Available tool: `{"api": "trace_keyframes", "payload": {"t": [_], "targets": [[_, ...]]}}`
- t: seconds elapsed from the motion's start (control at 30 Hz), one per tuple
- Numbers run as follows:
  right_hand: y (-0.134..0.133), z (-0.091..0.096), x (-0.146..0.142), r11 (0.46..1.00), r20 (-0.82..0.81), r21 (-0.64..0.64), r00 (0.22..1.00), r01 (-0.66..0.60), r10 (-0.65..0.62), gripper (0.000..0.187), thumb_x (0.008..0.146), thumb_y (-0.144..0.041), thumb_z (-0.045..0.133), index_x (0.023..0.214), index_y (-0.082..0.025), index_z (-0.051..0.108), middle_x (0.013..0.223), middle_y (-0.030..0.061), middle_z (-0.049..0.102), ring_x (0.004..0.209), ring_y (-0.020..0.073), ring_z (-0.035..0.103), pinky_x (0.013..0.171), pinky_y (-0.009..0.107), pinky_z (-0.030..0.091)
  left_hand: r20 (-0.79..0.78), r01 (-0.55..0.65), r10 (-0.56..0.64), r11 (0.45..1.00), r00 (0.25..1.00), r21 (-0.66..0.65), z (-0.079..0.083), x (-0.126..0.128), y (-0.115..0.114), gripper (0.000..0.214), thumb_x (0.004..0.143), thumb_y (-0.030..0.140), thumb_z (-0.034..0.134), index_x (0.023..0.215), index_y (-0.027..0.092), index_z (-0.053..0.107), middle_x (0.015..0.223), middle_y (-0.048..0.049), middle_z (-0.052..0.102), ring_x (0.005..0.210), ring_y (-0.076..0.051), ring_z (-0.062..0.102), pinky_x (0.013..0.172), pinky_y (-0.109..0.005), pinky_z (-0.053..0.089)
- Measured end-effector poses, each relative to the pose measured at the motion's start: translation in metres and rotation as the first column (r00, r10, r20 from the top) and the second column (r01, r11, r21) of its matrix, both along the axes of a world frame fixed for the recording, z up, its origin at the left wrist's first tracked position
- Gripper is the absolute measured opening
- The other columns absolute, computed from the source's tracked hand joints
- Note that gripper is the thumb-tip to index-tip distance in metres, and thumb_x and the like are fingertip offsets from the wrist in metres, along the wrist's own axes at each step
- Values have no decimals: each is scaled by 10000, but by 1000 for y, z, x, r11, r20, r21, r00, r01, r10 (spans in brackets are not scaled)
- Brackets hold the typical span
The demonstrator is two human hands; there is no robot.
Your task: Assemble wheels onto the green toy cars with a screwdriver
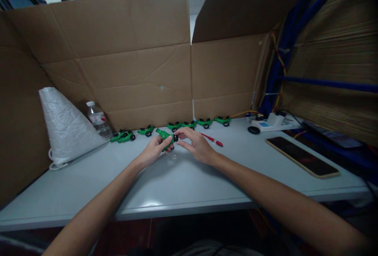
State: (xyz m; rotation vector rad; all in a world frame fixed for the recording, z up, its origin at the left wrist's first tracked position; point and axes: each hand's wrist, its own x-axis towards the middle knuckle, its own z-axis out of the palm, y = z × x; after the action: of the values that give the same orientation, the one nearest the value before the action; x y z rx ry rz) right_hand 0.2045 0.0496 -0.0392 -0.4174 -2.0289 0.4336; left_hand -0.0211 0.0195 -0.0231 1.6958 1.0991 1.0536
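Green toy vehicle (163, 134) is up in the hands, just left of the red screwdriver (212, 139). Left hand (153, 151) is wrapped round the body. Right hand (196, 143) has thumb and fingertips set narrow at the black wheel end; can't tell if it's gripping. Small white ring (175, 156) lies on the surface (189, 185), left of the screwdriver and nearer the person. Similar green toys (204, 123) run behind and left of it. Farther left: bottle (97, 117), silvery bag (67, 130). Right: phone (302, 155), power strip (270, 125).
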Motion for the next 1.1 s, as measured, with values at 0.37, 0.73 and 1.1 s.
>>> {"api": "trace_keyframes", "payload": {"t": [0.37, 0.73, 1.1], "targets": [[-2, 5, -5, 974, -33, -223, 998, 38, -47, 207, 1018, -377, 625, 1124, -203, 662, 1012, 59, 733, 918, 197, 699, 849, 347, 543, 79, -10, 4, 997, 997, 78, 4, 4, 0, 470, 802, 517, 850, 1059, 148, 710, 855, -51, 708, 767, -173, 633, 743, -287, 489], [1, -3, -7, 932, -32, -360, 999, -42, 33, 253, 971, -390, 655, 1108, -177, 641, 826, 8, 691, 715, 154, 623, 671, 281, 468, 43, -92, 88, 989, 995, 120, 2, 0, 5, 435, 818, 556, 819, 893, 143, 703, 795, -64, 714, 713, -177, 642, 696, -287, 499], [2, -1, -9, 933, -71, -358, 995, 35, -65, 288, 1061, -456, 501, 961, -212, 615, 788, -2, 678, 727, 166, 657, 713, 296, 488, 52, -44, 39, 995, 998, 94, -8, 6, 5, 432, 828, 547, 816, 900, 151, 659, 800, -64, 732, 713, -183, 661, 679, -295, 501]]}}
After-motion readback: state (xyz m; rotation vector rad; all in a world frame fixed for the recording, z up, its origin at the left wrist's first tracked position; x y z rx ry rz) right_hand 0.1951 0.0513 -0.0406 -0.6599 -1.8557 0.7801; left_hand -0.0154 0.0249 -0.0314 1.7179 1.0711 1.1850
